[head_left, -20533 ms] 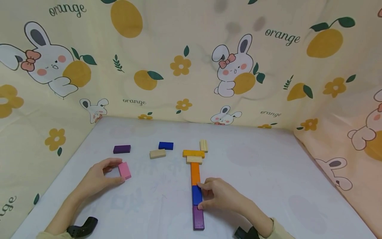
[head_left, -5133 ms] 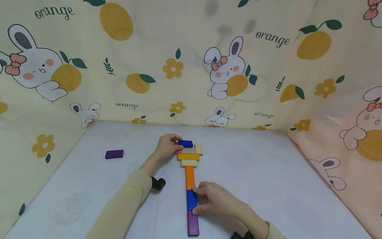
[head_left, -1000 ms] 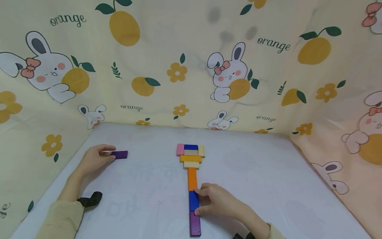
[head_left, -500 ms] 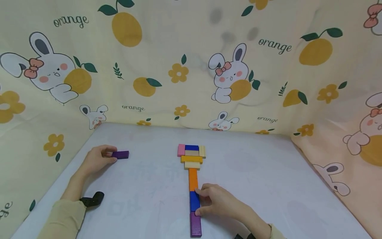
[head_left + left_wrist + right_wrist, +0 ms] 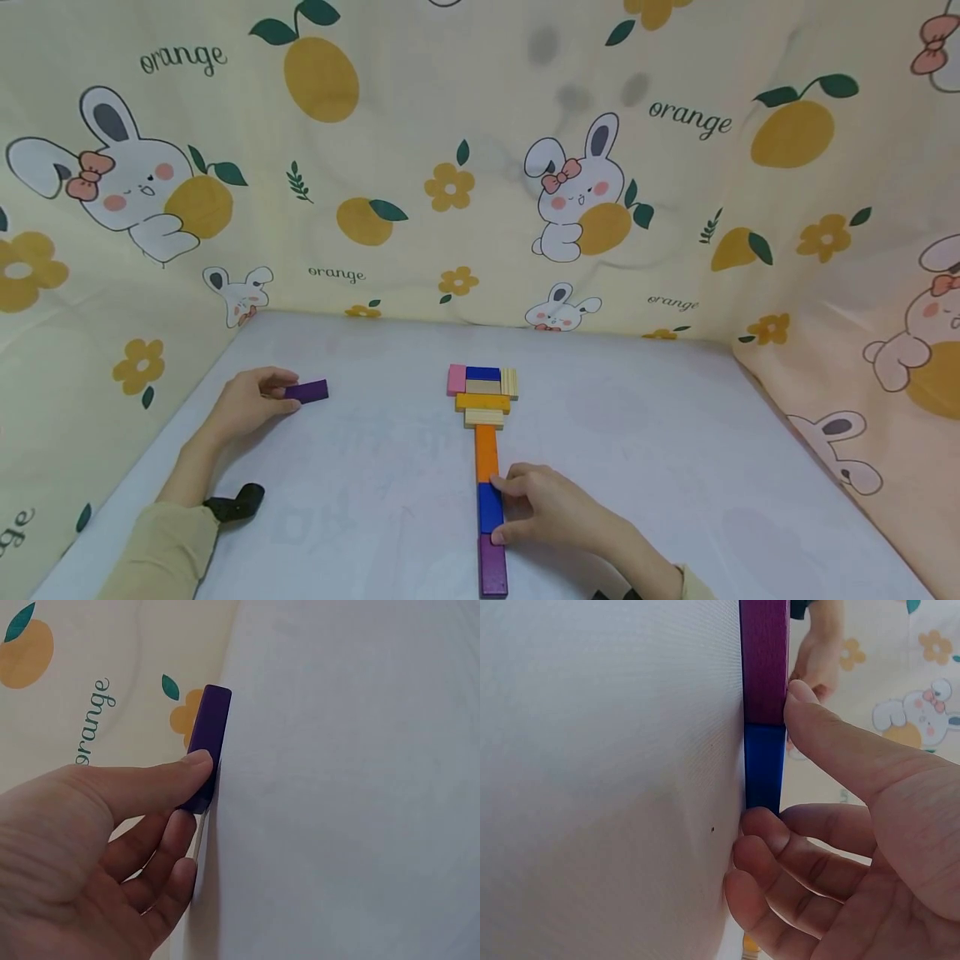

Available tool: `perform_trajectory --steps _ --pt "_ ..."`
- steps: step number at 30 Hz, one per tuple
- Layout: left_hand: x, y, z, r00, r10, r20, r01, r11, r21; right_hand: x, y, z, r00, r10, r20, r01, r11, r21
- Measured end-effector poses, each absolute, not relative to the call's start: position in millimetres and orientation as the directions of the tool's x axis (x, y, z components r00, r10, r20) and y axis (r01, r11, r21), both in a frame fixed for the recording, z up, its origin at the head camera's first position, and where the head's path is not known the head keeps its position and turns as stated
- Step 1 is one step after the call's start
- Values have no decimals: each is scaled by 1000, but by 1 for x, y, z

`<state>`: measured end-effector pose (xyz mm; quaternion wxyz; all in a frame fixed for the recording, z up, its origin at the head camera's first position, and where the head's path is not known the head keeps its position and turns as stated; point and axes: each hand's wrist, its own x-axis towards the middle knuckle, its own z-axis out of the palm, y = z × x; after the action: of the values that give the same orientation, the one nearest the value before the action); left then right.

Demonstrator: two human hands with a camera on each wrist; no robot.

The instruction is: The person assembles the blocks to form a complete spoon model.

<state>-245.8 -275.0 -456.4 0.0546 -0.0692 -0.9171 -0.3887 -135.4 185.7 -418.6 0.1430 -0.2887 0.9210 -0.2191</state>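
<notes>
At the left of the table, my left hand [image 5: 251,408] pinches one end of a purple wooden block [image 5: 307,392] between thumb and fingers. In the left wrist view that block [image 5: 211,724] juts out past the thumb. My right hand [image 5: 551,508] holds the blue block [image 5: 491,507] in a column, thumb by its joint with a purple block [image 5: 492,567] and fingertips near the orange block [image 5: 486,452]. Above the column lie a pale block [image 5: 483,417] and a yellow block [image 5: 482,403]. Beyond these sit pink [image 5: 456,380], blue [image 5: 483,373], beige [image 5: 483,387] and ridged pale [image 5: 509,383] blocks.
The white table [image 5: 637,433] is bordered by a cream cloth [image 5: 480,83] printed with rabbits and oranges at the back and sides. A black wrist device [image 5: 236,504] sits on my left wrist.
Earlier the left hand held the pink block, later placed at the column's far end along with blue and beige blocks. Now it has tilted the purple block slightly. The right hand stays put.
</notes>
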Motion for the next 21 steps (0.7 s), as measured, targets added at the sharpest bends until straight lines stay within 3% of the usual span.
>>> perform_trajectory --steps 21 --pt "-250 -250 -449 -981 98 165 186 696 694 -135 187 -420 -795 -589 -143 -460 740 -491"
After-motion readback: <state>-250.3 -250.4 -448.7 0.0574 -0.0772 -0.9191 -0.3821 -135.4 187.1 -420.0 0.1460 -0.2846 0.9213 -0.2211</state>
